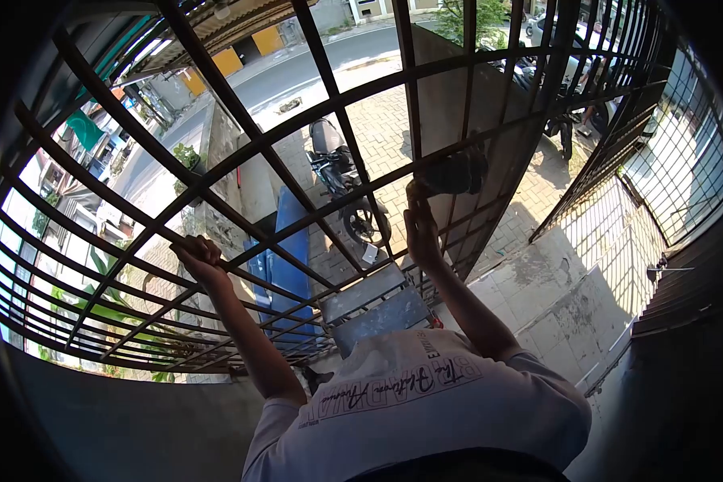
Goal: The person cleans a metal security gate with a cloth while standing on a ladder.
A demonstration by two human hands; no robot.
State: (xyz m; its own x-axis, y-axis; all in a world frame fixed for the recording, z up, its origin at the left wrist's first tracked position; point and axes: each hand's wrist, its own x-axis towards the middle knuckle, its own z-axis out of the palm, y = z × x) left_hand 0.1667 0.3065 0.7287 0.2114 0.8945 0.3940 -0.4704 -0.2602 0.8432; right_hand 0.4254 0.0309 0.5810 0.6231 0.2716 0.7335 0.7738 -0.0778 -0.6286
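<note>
A dark metal grille [337, 100] of crossing bars fills the space in front of me. My left hand [202, 259] is closed around one of its bars on the left side, arm stretched out. Higher and to the right, my right hand [420, 221] is raised against the bars with its fingers bunched together. Its fingertips are right at the left edge of a dark, rounded thing [454, 173], which overlaps the bars and a flat panel [490, 100]. I cannot tell what the right fingers hold. Just beyond my shirt is a grey slatted surface [381, 309].
Beyond the bars, a motorcycle [329, 161] stands on paving near a long blue object [289, 273]. Other motorcycles are parked at the upper right, by a road [297, 68]. To the right, another barred section [602, 177] borders a tiled floor [538, 281].
</note>
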